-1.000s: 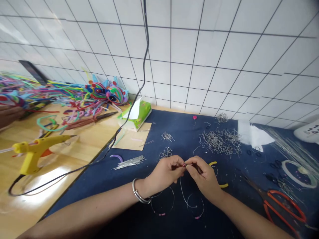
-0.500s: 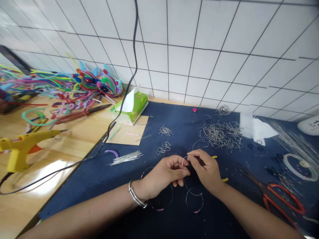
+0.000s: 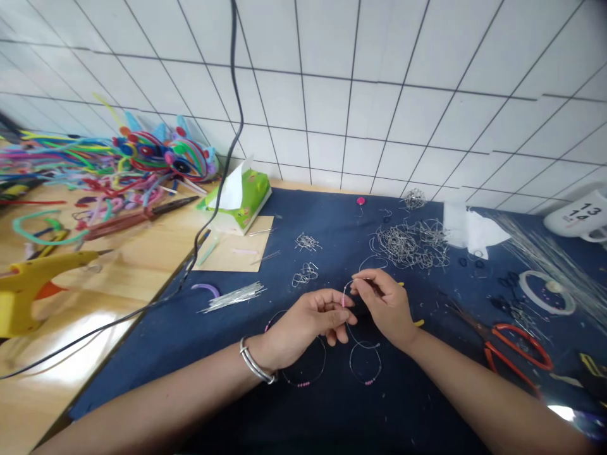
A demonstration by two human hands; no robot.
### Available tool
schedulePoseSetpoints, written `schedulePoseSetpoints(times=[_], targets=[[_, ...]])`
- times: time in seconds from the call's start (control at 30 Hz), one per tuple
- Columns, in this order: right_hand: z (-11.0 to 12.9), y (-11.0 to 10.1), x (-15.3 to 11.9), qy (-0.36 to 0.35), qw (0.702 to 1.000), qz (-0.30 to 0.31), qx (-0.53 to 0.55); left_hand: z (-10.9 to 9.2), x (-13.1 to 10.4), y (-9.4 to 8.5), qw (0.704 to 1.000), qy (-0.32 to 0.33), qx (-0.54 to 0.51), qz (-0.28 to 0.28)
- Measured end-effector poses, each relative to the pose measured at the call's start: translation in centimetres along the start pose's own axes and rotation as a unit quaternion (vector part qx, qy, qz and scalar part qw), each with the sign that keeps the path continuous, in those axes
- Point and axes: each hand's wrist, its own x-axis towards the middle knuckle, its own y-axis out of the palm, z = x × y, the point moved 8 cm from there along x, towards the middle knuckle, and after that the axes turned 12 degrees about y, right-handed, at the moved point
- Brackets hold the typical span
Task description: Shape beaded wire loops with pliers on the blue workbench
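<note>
A thin wire with pink beads (image 3: 344, 298) runs between my two hands. My left hand (image 3: 308, 325) has its fingers closed around the wire by the beads, thumb and fingertips together. Higher up, the thumb and forefinger of my right hand (image 3: 386, 303) pinch the same wire near its bent top. Below on the dark blue cloth lie a wire ring with pink beads (image 3: 303, 384) and a smaller beaded ring (image 3: 368, 383). Another beaded wire is partly hidden behind my left hand. Yellow handle ends (image 3: 418, 323) of a tool poke out behind my right hand.
Tangled wire pieces (image 3: 408, 245) lie beyond my hands. Orange-handled scissors (image 3: 521, 346) and a white mug (image 3: 578, 215) are right. Straight wires (image 3: 234, 297), a tissue pack (image 3: 251, 199) and a yellow glue gun (image 3: 42, 284) are left. A black cable (image 3: 231, 151) hangs in front.
The view has turned a little right, bringing more of the mug into sight. Both hands keep hold of the beaded wire; slightly more of it shows between them.
</note>
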Motion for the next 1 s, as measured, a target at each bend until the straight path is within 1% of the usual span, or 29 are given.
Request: schedulePoseSetpoints(times=[0.37,0.5,0.73,1.0], targets=[[0.08,-0.12,0.09,0.01,1.0,-0.003,0.005,0.28,-0.34,0.0,0.999,-0.021,-0.046,-0.001],[0.06,-0.17,0.12,0.013,1.0,-0.007,0.005,0.06,-0.5,0.19,0.998,-0.029,-0.061,-0.003],[-0.03,-0.08,0.14,0.016,1.0,-0.004,0.006,-0.38,-0.62,0.39,0.998,-0.026,-0.062,-0.003],[0.04,-0.16,0.15,0.013,1.0,-0.006,0.001,-0.35,-0.62,0.38,0.998,-0.029,-0.061,-0.004]])
